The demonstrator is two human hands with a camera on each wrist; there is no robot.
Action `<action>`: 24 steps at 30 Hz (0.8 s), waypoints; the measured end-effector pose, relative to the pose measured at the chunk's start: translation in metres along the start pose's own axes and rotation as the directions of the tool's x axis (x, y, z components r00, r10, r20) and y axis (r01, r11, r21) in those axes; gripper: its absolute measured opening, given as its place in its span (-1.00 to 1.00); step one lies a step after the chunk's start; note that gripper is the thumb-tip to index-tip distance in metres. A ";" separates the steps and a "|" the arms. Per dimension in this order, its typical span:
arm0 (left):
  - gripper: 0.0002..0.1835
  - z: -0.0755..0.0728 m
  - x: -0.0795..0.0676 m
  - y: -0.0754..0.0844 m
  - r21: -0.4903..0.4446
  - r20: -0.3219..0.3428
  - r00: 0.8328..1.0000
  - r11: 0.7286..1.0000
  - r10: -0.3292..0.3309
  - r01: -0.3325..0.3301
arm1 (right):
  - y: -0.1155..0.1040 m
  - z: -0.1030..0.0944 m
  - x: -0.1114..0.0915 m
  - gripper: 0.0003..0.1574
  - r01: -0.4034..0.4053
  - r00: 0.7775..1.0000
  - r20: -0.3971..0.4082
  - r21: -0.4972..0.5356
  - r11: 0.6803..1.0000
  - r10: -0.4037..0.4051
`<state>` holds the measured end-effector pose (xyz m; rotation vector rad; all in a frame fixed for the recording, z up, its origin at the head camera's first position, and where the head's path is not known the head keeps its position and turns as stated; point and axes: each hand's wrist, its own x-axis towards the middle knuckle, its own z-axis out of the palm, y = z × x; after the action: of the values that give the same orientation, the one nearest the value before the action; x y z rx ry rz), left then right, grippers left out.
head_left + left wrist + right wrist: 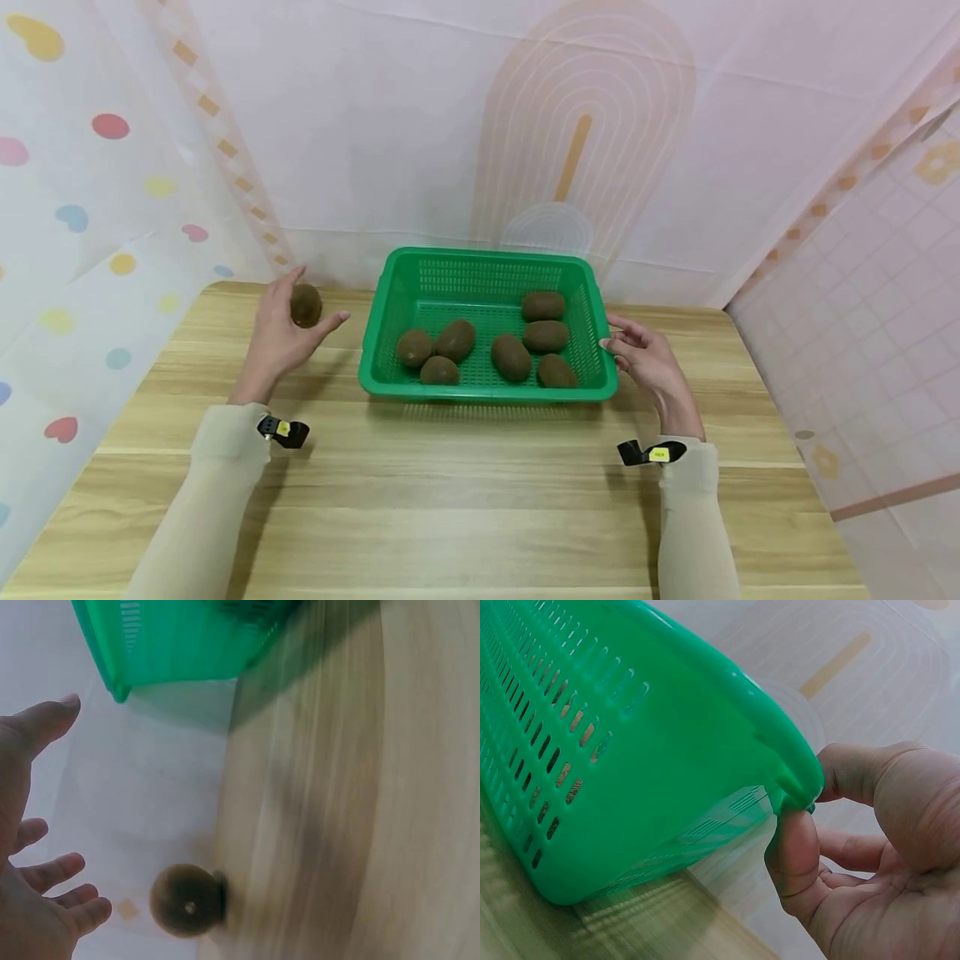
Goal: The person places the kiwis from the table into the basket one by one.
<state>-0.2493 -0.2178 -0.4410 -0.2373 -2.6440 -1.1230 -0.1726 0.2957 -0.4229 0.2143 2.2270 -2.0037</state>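
Brown kiwifruit lie in a green plastic basket point(487, 392): one group, with a kiwi point(456, 341), towards the left and another, with a kiwi point(512, 358), towards the right. A single kiwi point(306, 306) stands on the table left of the basket. Beside it is my left hand point(281, 325), thumb and fingers spread. In the left wrist view the hand point(45, 892) appears apart from that kiwi point(186, 901). My right hand point(648, 358) pinches the basket's right rim; the right wrist view shows thumb and finger of this hand point(885, 847) at the rim point(780, 742).
The wood-grain table point(450, 500) runs beneath everything. A pale patterned cloth point(390, 150) hangs behind the basket and along both sides. Each wrist carries a black strap, one at the left cuff point(283, 431) and one at the right point(649, 452).
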 end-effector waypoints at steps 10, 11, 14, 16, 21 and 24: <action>0.07 0.000 0.008 -0.022 0.029 0.016 0.997 0.997 -0.071 0.071 | -0.001 0.000 0.000 -0.35 -0.011 1.000 0.000 -0.013 1.000 0.011; 0.07 0.000 0.009 -0.025 0.031 0.014 0.997 0.996 -0.081 0.081 | -0.001 0.000 -0.001 -0.34 -0.011 1.000 0.001 -0.013 1.000 0.011; 0.08 0.001 0.012 -0.032 0.038 0.017 0.994 0.993 -0.111 0.110 | -0.001 0.000 -0.001 -0.34 -0.011 1.000 -0.001 -0.011 1.000 0.011; 0.09 0.001 0.013 -0.036 0.037 0.029 0.990 0.990 -0.135 0.133 | -0.001 0.000 -0.001 -0.34 -0.012 1.000 -0.004 -0.009 1.000 0.012; 0.07 0.004 0.017 -0.046 0.022 0.052 0.986 0.987 -0.157 0.156 | -0.002 0.000 -0.001 -0.33 -0.011 1.000 -0.007 -0.011 1.000 0.011; 0.00 0.006 0.019 -0.053 0.027 0.054 0.987 0.988 -0.151 0.150 | -0.002 0.001 -0.001 -0.33 -0.008 1.000 -0.013 -0.004 1.000 0.008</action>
<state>-0.2814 -0.2489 -0.4757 -0.0656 -2.7619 -1.1460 -0.1724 0.2950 -0.4208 0.2360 2.2337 -1.9995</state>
